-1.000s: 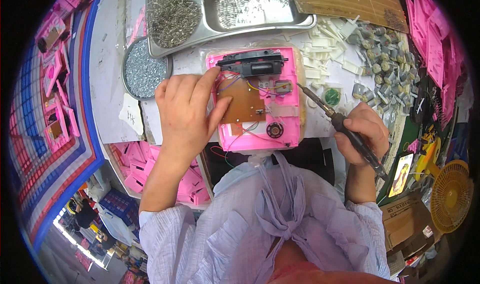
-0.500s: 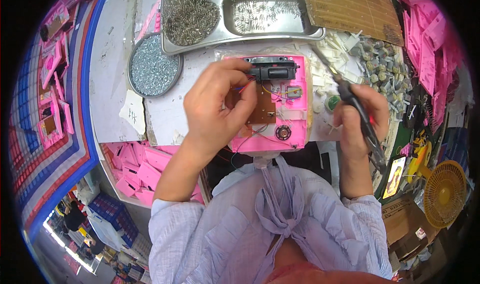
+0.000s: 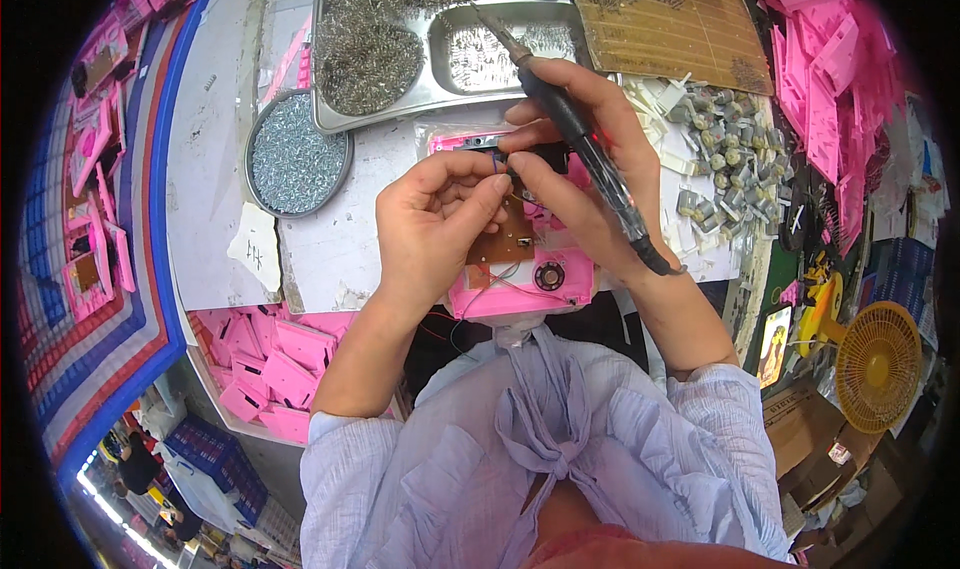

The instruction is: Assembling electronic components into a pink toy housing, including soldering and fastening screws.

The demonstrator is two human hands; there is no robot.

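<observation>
In front of me lies a pink plastic casing with a brown circuit board, thin wires and a small round speaker. My left hand pinches a thin wire over the upper part of the board. My right hand is wrapped round a black soldering iron, its metal tip slanting up and away over the steel tray. Thumb and a finger of that hand meet close to the left fingertips at the wires. The fingers hide most of the casing's upper half, and the exact contact is covered.
A steel compartment tray of small springs stands at the back, beside a cardboard sheet. A round dish of screws sits left. Small motors and white parts lie right. A bin of pink pieces and a yellow fan flank me.
My right hand has brought the soldering iron left over the casing, beside the left hand. My left fingers have shifted slightly and now pinch a wire. The view has moved a little.
</observation>
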